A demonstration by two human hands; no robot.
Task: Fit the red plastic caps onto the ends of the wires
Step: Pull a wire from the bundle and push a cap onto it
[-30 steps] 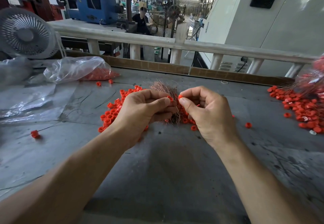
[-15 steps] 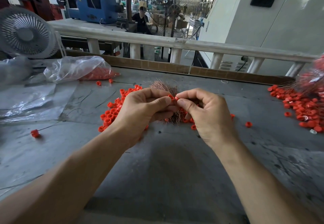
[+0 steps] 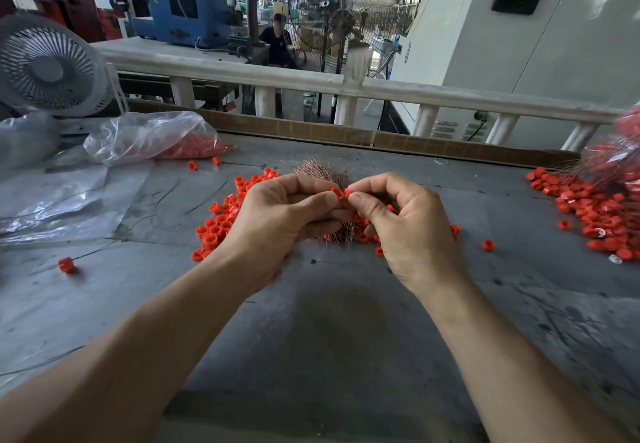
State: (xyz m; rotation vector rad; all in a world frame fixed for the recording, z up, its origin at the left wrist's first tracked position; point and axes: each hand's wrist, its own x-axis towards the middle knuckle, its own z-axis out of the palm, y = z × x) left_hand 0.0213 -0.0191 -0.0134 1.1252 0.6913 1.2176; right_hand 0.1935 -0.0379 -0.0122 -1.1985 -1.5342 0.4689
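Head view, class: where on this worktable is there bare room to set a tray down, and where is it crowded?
Free: the grey table nearest the camera, between the forearms. Crowded: loose red caps around the copper wires, plastic bags far left, capped pile right.

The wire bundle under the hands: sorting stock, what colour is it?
Coppery pinkish-brown, in the head view: the wire bundle behind both hands.

I am seeing both hands hiding most of the copper wires (image 3: 323, 170), while the frame's right edge is cutting off a blurred capped bundle (image 3: 620, 162)
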